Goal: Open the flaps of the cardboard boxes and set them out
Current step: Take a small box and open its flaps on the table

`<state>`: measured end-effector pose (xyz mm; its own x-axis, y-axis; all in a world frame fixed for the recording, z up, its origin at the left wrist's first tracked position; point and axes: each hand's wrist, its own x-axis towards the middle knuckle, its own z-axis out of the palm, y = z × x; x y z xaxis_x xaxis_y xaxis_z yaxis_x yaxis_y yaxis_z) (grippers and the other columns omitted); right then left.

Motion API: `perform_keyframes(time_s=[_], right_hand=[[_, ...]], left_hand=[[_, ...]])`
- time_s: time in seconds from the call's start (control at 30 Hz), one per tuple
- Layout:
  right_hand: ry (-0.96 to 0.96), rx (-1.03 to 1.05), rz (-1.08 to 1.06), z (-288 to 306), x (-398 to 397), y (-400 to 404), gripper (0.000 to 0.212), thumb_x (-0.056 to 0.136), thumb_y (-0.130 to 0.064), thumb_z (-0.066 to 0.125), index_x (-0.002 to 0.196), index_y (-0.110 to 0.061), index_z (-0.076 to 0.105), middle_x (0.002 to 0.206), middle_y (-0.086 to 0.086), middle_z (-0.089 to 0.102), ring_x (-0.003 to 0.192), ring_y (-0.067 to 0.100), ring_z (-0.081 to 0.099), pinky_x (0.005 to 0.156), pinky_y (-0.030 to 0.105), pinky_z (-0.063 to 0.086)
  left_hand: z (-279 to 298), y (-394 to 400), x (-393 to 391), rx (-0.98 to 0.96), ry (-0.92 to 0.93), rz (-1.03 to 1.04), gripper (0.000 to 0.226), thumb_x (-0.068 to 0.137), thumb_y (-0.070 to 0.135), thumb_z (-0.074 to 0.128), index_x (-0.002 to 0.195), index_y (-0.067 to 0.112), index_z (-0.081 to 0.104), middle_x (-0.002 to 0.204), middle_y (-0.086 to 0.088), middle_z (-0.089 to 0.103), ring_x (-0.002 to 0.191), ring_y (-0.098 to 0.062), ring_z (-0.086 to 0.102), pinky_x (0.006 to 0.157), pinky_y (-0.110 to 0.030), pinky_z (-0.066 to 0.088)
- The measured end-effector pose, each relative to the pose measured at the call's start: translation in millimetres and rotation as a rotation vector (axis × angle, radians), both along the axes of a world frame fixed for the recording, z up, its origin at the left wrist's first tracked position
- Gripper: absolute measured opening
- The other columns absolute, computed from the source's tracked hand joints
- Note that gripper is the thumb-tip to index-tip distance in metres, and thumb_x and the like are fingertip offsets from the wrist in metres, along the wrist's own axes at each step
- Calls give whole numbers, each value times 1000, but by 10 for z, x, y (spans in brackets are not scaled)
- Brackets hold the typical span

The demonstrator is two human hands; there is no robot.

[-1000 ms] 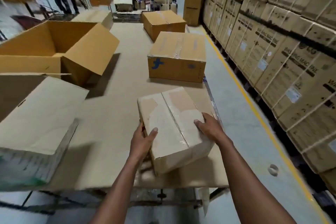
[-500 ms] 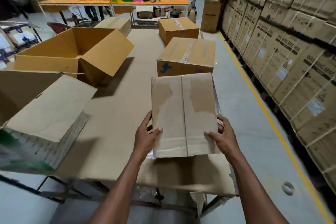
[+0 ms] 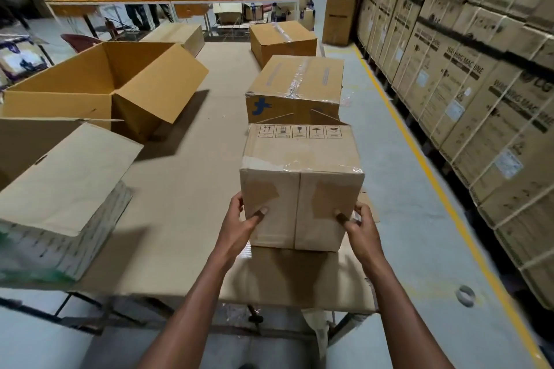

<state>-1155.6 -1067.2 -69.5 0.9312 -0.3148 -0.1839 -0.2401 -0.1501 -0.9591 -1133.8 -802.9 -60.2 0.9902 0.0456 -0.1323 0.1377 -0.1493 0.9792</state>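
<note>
Fingers of left hand (image 3: 239, 226) and right hand (image 3: 358, 226) clamp the small box (image 3: 301, 189); overhanging the table (image 3: 186, 189) edge, it could tip.

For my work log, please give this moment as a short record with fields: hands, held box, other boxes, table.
left hand: left hand grips the small box on its left side
right hand: right hand grips its right side
held box: tipped, taped seam faces the camera
sealed boxes: blue-marked box, far box
opened boxes: large open box, near open box
table: work table
</note>
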Motion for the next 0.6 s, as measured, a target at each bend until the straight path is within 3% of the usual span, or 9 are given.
perform_keyframes(time_s=[0.07, 0.2, 0.27, 0.33, 0.47, 0.6], right_hand=[[-80, 31, -23, 204, 34, -19, 49, 83, -36, 64, 130, -26, 53, 130, -3, 58, 115, 18, 55, 74, 17, 46], [-144, 125, -77, 586, 156, -17, 39, 77, -44, 52, 115, -39, 59, 122, -10, 64, 117, 13, 58, 94, 44, 47], [-150, 115, -76, 732, 209, 0, 33, 81, -50, 50, 110, -42, 62, 117, -10, 66, 111, 15, 60, 97, 49, 49], [-143, 110, -62, 813, 251, 15, 33, 83, -56, 45, 104, -42, 67, 112, -8, 69, 108, 19, 62, 96, 54, 51], [-41, 49, -82, 865, 271, 49, 62, 76, -85, 38, 101, -39, 70, 113, -3, 69, 106, 22, 63, 94, 54, 53], [-89, 72, -134, 902, 188, 62, 30, 89, -56, 59, 89, -31, 75, 101, -2, 71, 102, 24, 66, 87, 51, 58]], left_hand=[[165, 14, -6, -17, -12, -23, 56, 85, 51, 73, 134, 36, 50, 124, 20, 63, 117, 9, 54, 93, -19, 45], [531, 10, 38, -64, 1, 23, 73, 82, 84, 44, 138, 37, 51, 130, 21, 59, 120, 0, 53, 96, -33, 40], [671, 2, 108, -76, 86, 62, 75, 87, 83, 30, 140, 35, 52, 132, 13, 57, 120, -13, 54, 98, -46, 42], [761, -10, 150, -83, 167, 70, 71, 91, 78, 31, 138, 30, 54, 130, 5, 58, 119, -23, 55, 101, -53, 47], [798, -17, 172, -76, 162, 74, 56, 95, 68, 42, 128, 26, 59, 120, 2, 65, 113, -26, 61, 99, -52, 52], [726, 51, 160, -104, 83, 93, 45, 95, 56, 53, 115, 19, 66, 112, -4, 70, 105, -26, 68, 92, -48, 58]])
